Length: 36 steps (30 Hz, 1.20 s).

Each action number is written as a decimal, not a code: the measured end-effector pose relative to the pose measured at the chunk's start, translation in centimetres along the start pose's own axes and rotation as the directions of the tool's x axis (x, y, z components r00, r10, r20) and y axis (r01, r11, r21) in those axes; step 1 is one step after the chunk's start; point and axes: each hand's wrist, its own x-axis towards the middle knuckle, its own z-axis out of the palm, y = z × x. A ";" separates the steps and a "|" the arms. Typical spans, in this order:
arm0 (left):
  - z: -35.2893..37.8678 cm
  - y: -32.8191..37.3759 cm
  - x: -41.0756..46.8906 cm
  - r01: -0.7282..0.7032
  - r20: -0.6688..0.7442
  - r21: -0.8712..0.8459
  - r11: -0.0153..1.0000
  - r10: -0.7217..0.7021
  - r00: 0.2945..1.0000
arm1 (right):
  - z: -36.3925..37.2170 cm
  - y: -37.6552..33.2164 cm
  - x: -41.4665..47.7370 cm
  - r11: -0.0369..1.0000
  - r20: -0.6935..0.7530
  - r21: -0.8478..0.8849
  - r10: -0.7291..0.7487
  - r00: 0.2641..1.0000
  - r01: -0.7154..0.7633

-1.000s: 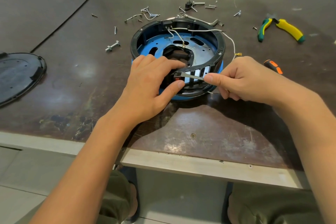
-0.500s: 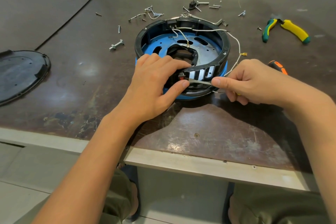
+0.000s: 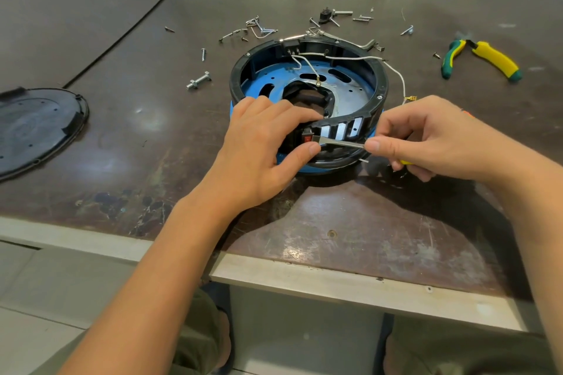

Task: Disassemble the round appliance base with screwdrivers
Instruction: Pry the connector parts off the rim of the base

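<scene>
Found a black cover (image 3: 36,128) lying flat at the far left of the desk (image 3: 122,161), partly cut off by the frame edge. Saw, further in, a stubby bolt (image 3: 199,81) on its side, well apart from the cover, and beyond it a scatter of loose screws (image 3: 259,28) strewn along the far side. Noted the left grip (image 3: 259,149) draped over the near rim of the round base (image 3: 347,94), fingers curled down inside, thumb pressed to the outer wall: closed round that rim, holding it. Made out the round base near the middle of the desk, open side up, black ring around a blue and silver floor with a dark opening at the centre. Spotted a small red switch (image 3: 307,138) set in the near wall, just above the left thumb. Traced the screwdriver (image 3: 341,142) lying almost level across the near wall, flat tip touching the housing right beside the switch, yellow handle mostly hidden in the palm. Followed a white wire (image 3: 399,76) out over the right rim, down to a brass connector (image 3: 409,98) just beyond the knuckles. Noted the right grip (image 3: 432,140) narrow, pinched on the screwdriver, forefinger stretched along the shaft. Found yellow-and-green pliers (image 3: 484,59) lying at the far right, well apart from the base.
</scene>
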 end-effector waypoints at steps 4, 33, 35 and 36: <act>0.0 0.0 0.0 0.001 0.005 -0.001 1.000 -0.001 1.000 | 0.0 0.2 0.1 0.999 -0.044 0.023 -0.035 0.998 0.036; 0.0 0.0 0.0 0.042 0.016 -0.027 0.999 -0.042 0.999 | 0.7 -0.3 0.3 0.988 0.116 0.117 0.090 0.989 -0.103; -0.1 -0.1 0.0 0.044 0.025 -0.018 0.999 -0.044 0.999 | 0.4 -0.3 0.3 0.992 0.058 0.096 0.078 0.995 -0.084; 0.0 -0.1 0.0 0.044 0.028 -0.011 0.999 -0.044 0.999 | 0.4 -0.3 0.2 0.995 0.027 0.072 0.064 0.998 -0.066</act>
